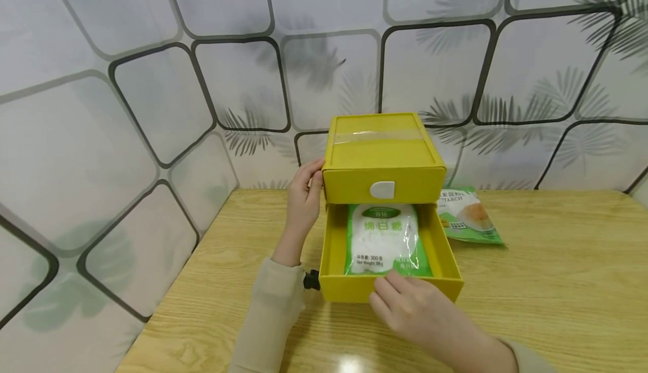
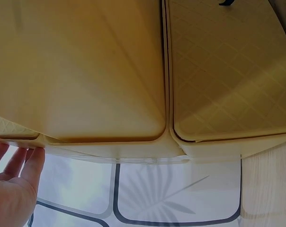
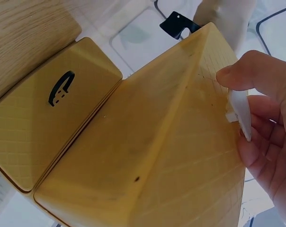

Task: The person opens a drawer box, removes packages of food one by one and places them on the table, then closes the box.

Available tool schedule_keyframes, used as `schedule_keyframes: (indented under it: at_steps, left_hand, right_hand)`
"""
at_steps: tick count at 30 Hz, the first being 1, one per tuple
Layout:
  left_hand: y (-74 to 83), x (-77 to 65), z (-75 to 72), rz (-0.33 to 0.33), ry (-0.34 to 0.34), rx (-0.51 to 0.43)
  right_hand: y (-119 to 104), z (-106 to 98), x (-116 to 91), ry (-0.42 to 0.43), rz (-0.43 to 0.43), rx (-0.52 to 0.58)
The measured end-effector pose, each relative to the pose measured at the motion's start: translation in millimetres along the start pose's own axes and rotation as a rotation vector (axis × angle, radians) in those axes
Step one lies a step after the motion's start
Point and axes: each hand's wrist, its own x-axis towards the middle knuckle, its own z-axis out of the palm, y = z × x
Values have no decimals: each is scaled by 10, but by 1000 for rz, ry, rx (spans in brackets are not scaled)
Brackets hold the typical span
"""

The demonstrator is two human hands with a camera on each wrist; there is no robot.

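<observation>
A yellow two-tier drawer box (image 1: 383, 139) stands on the table. Its lower drawer (image 1: 340, 288) is pulled out, and a white and green bag of sugar (image 1: 382, 241) lies inside. My left hand (image 1: 304, 198) rests against the left side of the upper tier, fingers fairly straight along its edge. At the drawer's front, my right hand (image 1: 412, 308) pinches the white handle (image 3: 241, 111) between thumb and fingers, seen in the right wrist view. The upper drawer (image 1: 349, 186) is closed, with its own white handle (image 1: 382, 189) showing.
Behind the box to the right, a green and white starch bag (image 1: 471, 216) lies on the wooden table (image 1: 557, 283). A patterned curtain (image 1: 334, 75) rises along the back and left. Beside the drawer's left side is a small black piece (image 1: 311, 280).
</observation>
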Motion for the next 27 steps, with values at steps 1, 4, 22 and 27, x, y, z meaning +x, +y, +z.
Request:
schedule_keyframes:
  at_steps: [1, 4, 22, 27]
  left_hand:
    - [2, 1, 0, 0, 1, -1]
    - [3, 1, 2, -1, 2, -2]
    - [7, -3, 4, 2, 6, 26]
    - [15, -5, 5, 0, -2, 23]
  right_hand:
    - [-3, -4, -1, -11, 4, 7]
    - [-10, -12, -7, -48, 0, -8]
    - [-61, -38, 7, -63, 14, 12]
    - [-55, -36, 0, -60, 16, 30]
